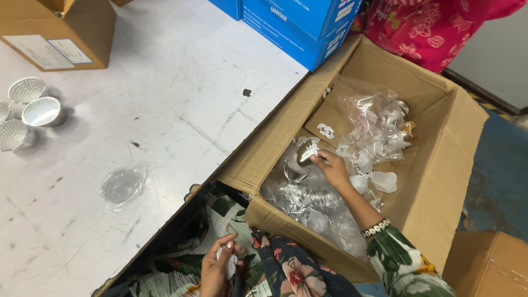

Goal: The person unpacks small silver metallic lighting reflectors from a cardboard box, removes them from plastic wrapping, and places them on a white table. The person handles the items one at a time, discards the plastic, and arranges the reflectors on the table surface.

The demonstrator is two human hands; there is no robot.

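So the shiny silver piece [306, 153] is down inside the big open cardboard box [440, 181], wrapped in clear plastic and sitting on top of a heap of other bagged silver parts [308, 201]. The right hand [333, 168] is reaching into the box with its fingers pinched shut on that piece, beaded bracelet [377, 227] on the wrist and a floral sleeve above it. Further back in the box there's another clump of clear bags [377, 124] with silvery and gold-ish bits in them, can't really tell what they are.

The left hand [219, 267] is low down near the lap, fingers curled closed around a small scrap of white plastic [226, 258], over the green patterned clothing.

The box leans right against the edge of the white scuffed surface [165, 99]. On that surface there's a round clear-wrapped disc [122, 186] near the box, three little ribbed silver cups [41, 111] over at the left edge, a brown carton [66, 30] in the far corner and some blue cartons [302, 25] at the top. Another person in red floral cloth [429, 27] is just behind the box
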